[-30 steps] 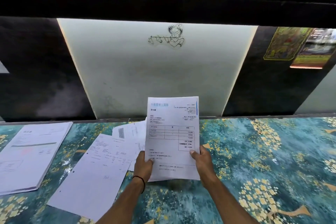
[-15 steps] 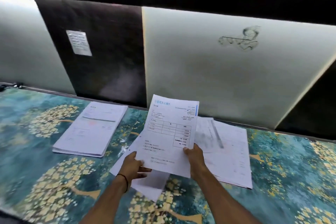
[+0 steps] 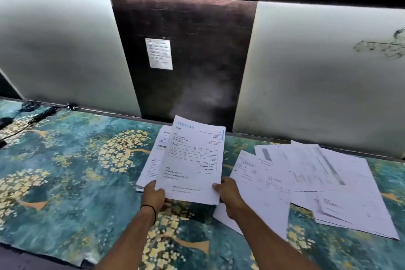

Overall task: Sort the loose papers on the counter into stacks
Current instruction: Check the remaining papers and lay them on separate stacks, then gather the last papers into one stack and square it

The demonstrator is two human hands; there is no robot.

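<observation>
Head view: both hands grip one printed form (image 3: pixel 192 160), raised and tilted toward the camera. The left hand (image 3: pixel 154 195) holds its lower left corner and the right hand (image 3: pixel 229 195) pinches its lower right edge, thumb on top. The bottom edge looks thick, so this may be several sheets together.

The form hangs over a squared stack (image 3: pixel 151 160) lying near the back edge of the table (image 3: pixel 65 171), about midway along it. The loose papers (image 3: pixel 317 182) are fanned and overlapping toward the right end of the table.

The step in hand looks like laying the form on that stack. To do it well:
- Check first that the heading matches the sheet beneath.
- Lower the form flat, with its corners over the stack's corners.
- Let go with both hands together so that nothing skews.
- Tap the edges square afterwards.

Writing:
- The form has a blue heading in East Asian characters, a ruled grid and a blue bar on its right margin. All of it is too blurred to read.
- A small note (image 3: pixel 159 53) on the dark wall panel carries handwritten lines, also illegible.
- No brand shows anywhere.
</observation>
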